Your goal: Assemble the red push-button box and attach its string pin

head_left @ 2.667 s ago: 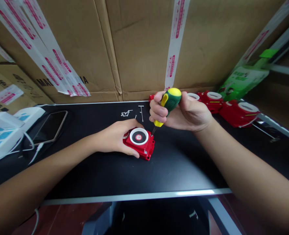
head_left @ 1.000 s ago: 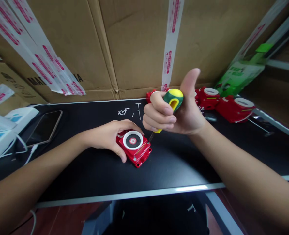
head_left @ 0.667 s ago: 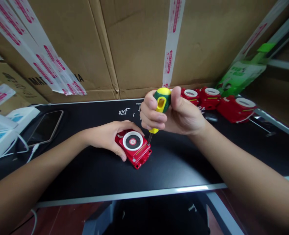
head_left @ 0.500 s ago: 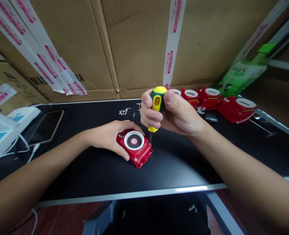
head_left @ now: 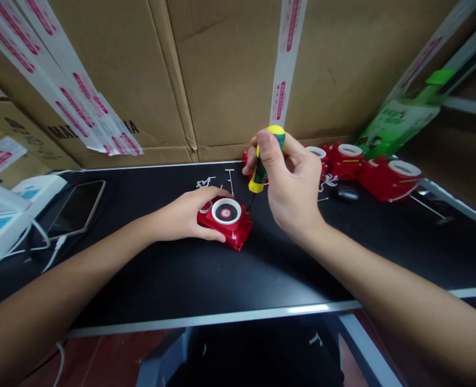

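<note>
A red device (head_left: 244,228) with a white ring and a dark round centre rests on the black table, a little tilted. My left hand (head_left: 185,215) is wrapped round its left side, thumb along the front and fingers behind. In my right hand (head_left: 292,177) is a screwdriver (head_left: 259,174) with a yellow and green handle. Its dark shaft slants down to the right corner of the device, at or very near the screw there. Another screw (head_left: 234,235) shows at the device's front corner.
Several red devices (head_left: 345,161) line the back right, with a green bottle (head_left: 401,123) behind. White bits (head_left: 206,182) and a thin T-shaped metal piece (head_left: 230,180) lie beyond my left hand. A phone (head_left: 77,208) and white power strip (head_left: 22,207) occupy the left. Cardboard (head_left: 230,70) walls the back.
The device has moved slightly away from me and is turned and tilted. My right hand has shifted its hold, so the screwdriver leans more to the right, its handle higher.
</note>
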Demonstrator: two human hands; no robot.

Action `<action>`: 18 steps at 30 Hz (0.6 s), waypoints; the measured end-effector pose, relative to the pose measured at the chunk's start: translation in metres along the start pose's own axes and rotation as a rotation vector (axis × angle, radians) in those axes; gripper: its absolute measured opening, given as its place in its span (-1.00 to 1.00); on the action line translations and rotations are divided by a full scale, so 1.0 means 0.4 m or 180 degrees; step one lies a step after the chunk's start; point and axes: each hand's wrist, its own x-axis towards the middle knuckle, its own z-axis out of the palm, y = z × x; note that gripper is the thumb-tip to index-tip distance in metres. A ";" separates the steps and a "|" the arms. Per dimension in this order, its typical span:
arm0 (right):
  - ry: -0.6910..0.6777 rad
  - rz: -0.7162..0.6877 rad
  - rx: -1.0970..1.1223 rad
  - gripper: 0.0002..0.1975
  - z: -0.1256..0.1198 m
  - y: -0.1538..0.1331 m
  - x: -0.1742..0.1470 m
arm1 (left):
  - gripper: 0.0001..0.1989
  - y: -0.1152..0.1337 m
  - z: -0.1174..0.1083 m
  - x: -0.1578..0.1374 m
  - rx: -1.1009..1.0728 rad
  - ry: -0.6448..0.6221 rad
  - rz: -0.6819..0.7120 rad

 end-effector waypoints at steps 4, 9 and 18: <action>-0.0792 -0.0001 -0.0563 -0.66 -0.023 -0.030 0.047 | -0.12 -0.051 0.000 0.007 0.0049 0.0399 0.0087; -0.2282 -0.0029 -0.0957 -0.76 -0.081 -0.090 0.199 | -0.15 -0.097 -0.032 0.010 -0.0347 0.0124 0.0160; -0.3660 0.0121 -0.1646 -0.75 -0.103 -0.193 0.289 | -0.18 -0.135 -0.056 0.005 -0.1023 -0.0173 0.0011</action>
